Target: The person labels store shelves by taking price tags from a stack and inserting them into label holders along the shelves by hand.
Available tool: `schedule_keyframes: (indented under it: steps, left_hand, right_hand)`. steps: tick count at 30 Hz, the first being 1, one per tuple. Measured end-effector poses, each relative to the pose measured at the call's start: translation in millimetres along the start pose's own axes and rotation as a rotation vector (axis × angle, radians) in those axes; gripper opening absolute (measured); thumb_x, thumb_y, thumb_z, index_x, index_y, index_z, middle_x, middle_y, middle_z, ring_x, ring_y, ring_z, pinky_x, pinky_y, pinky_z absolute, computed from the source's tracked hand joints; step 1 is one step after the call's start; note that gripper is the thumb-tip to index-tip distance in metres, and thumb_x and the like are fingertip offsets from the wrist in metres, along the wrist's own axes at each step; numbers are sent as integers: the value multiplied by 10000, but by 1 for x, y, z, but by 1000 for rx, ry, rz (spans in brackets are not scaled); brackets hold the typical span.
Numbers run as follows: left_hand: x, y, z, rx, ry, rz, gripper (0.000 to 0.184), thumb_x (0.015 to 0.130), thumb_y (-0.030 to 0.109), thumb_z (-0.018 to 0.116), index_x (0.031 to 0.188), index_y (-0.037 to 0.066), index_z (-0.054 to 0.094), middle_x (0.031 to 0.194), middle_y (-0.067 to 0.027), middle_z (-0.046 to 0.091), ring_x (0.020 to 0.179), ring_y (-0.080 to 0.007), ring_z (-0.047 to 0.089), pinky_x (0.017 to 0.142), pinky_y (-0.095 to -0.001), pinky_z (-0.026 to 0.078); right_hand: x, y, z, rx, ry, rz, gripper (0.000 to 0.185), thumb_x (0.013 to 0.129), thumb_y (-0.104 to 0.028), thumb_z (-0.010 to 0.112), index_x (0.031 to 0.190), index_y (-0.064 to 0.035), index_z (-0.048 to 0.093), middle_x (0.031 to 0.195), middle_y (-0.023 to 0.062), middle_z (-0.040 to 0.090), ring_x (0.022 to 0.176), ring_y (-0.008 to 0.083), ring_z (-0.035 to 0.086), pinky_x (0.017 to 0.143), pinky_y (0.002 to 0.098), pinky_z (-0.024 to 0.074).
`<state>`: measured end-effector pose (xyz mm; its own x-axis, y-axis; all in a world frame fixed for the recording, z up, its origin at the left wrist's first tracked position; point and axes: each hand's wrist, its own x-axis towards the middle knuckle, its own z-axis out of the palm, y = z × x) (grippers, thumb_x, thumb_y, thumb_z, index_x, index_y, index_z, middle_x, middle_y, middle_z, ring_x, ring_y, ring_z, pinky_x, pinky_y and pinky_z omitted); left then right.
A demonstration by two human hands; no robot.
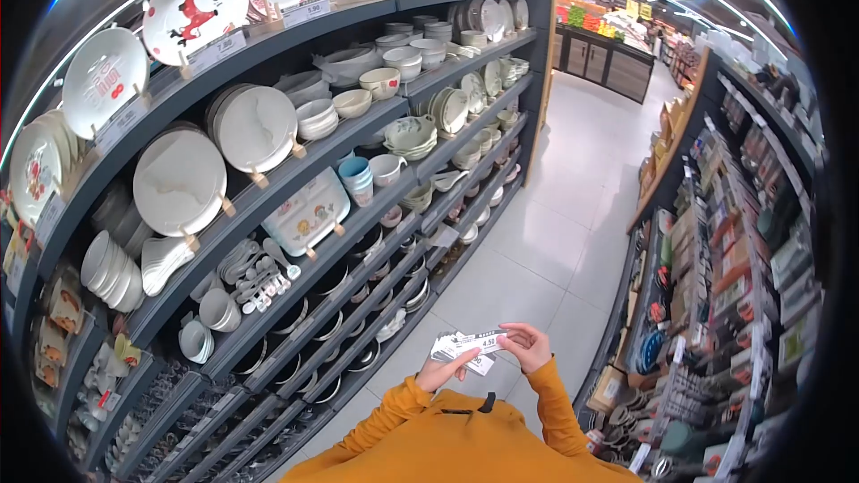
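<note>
A fanned stack of white printed price tags (459, 341) is held in front of my chest, over the aisle floor. My left hand (438, 370) is closed on the stack from the left, its thumb pressed on top. From the right, the fingers of my right hand (526, 345) pinch the end of one price tag (488, 340) that reads 4.50. Other tags lie partly hidden beneath it. Both forearms are in mustard-yellow sleeves.
A long dark shelf unit (376, 118) with plates, bowls, spoons and cups runs along my left. Another shelf (707, 277) with packaged goods stands at right. A tiled aisle (546, 215) leads to a produce counter (601, 61).
</note>
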<state>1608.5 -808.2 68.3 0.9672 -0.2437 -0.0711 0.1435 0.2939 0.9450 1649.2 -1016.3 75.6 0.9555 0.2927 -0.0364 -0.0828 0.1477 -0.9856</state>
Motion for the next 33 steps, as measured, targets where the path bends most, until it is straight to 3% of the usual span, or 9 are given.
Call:
schedule_keyframes:
  steps: [4,9,12,13,16,20,25,29,33]
  left_hand:
    - [57,2,-7,-16,148,-47,198,903,170,648,1011,4,637,733,-25,620,503,-70,506,454,-209,392]
    - [141,2,-8,-77,337,-89,209,903,201,653,1021,29,650,760,-29,638,510,-72,519,452,-205,400]
    - [203,11,-9,-152,342,-140,196,917,202,632,1036,45,629,842,-48,665,526,-73,544,434,-199,413]
    - [227,17,0,-182,416,-18,189,935,194,600,1063,54,599,977,-77,670,605,-78,594,418,-189,421]
    - [300,20,24,-257,530,64,186,945,174,577,1081,48,574,1066,-95,653,707,-83,628,421,-179,430]
    - [384,22,66,-301,441,35,192,939,167,586,1093,59,548,1139,-104,619,760,-112,641,465,-177,477]
    - [444,14,97,-517,443,20,221,928,140,586,1125,53,533,1221,-119,571,822,-149,641,625,-234,538]
    - [465,7,110,-655,453,79,304,922,106,558,1211,34,500,1287,-135,528,851,-186,640,758,-307,540]
    - [491,-1,123,-721,563,104,283,914,73,529,1193,29,512,1271,-161,534,895,-216,642,715,-298,544]
  right_hand:
    - [82,-9,-25,-6,-263,84,317,838,3,684,1132,42,572,1016,101,652,958,141,623,827,261,522]
    - [217,-16,-76,-193,-662,102,242,843,-49,700,1067,8,628,967,53,653,854,90,613,717,229,510]
    - [317,-91,-102,-439,-727,203,220,845,-74,703,1041,5,642,930,42,660,824,83,608,711,227,507]
    - [359,-92,-117,-355,-734,83,233,843,-105,710,1040,2,646,909,46,663,814,93,611,716,238,510]
    - [495,-148,-148,-330,-647,-364,251,842,-138,700,1036,12,648,880,63,666,810,136,622,749,282,508]
    - [685,-235,-155,-474,-381,-808,211,898,-145,628,1048,2,651,923,110,695,822,146,645,742,279,499]
    - [835,-283,-128,-585,-500,-1012,206,896,-175,631,1042,-33,662,916,128,697,826,229,672,758,313,511]
    - [885,-274,-121,-640,-708,-841,238,906,-180,628,1071,-9,645,923,100,694,833,173,659,767,290,507]
    - [920,-266,-115,-545,-891,-687,262,916,-171,624,1104,12,628,961,80,677,862,112,627,784,255,491]
